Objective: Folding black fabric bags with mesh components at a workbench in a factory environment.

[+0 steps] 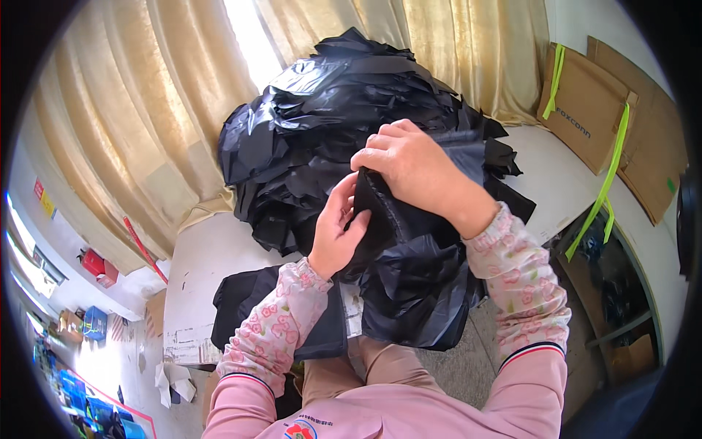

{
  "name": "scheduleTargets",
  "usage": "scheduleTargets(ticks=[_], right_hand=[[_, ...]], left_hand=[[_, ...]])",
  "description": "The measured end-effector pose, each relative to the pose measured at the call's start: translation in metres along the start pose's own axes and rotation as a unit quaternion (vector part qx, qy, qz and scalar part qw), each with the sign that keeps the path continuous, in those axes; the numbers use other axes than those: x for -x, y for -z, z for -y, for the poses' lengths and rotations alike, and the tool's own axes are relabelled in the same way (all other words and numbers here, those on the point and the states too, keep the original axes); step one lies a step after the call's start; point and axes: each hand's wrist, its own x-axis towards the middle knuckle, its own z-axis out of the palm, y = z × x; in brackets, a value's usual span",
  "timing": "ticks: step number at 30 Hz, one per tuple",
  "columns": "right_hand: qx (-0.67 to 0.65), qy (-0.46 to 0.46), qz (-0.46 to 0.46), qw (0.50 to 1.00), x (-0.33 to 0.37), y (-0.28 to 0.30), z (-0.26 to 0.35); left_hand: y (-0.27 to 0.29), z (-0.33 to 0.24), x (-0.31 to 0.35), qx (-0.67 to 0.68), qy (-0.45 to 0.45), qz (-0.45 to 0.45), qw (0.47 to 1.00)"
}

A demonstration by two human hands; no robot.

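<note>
Head view, right hand (pixel 406 159) curled, left hand (pixel 336 235) cupped, fingers (pixel 375 145) pinching black material (pixel 378 219)

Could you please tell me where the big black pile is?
In the head view, the black pile is at upper centre, on the white table, in front of the beige curtains.

Here under the right grip (pixel 413 168), the top of the black sheet (pixel 387 219) disappears, and the thumb with it. Whether the left grip (pixel 336 238) pinches or merely touches, I can't tell! Beyond both grips, the dark heap (pixel 336 95) covers much of the counter (pixel 194 256) and the curtain's (pixel 175 95) lower folds. Far right of the grip, a dark object (pixel 687 223) is cut by the rim, unreadable. Down left, blue clutter (pixel 77 391) is too small to name.
</note>
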Motion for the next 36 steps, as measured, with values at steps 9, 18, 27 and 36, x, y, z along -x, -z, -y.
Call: scheduleTargets(ticks=[9, 18, 27, 36], right_hand=[[-0.141, -0.285, -0.216, 0.923, 0.069, -0.09, 0.105], [-0.241, -0.313, -0.166, 0.903, 0.056, -0.133, 0.139], [-0.296, -0.35, -0.108, 0.882, 0.057, -0.116, 0.156], [-0.388, -0.341, -0.153, 0.843, 0.08, -0.145, 0.159]], left_hand=[[0.049, -0.011, 0.028, 0.332, 0.034, -0.216, 0.918], [0.025, -0.023, 0.073, 0.303, -0.009, -0.194, 0.933], [0.045, -0.022, 0.086, 0.279, 0.19, -0.195, 0.921], [0.05, -0.014, 0.088, 0.259, 0.13, -0.271, 0.918]])
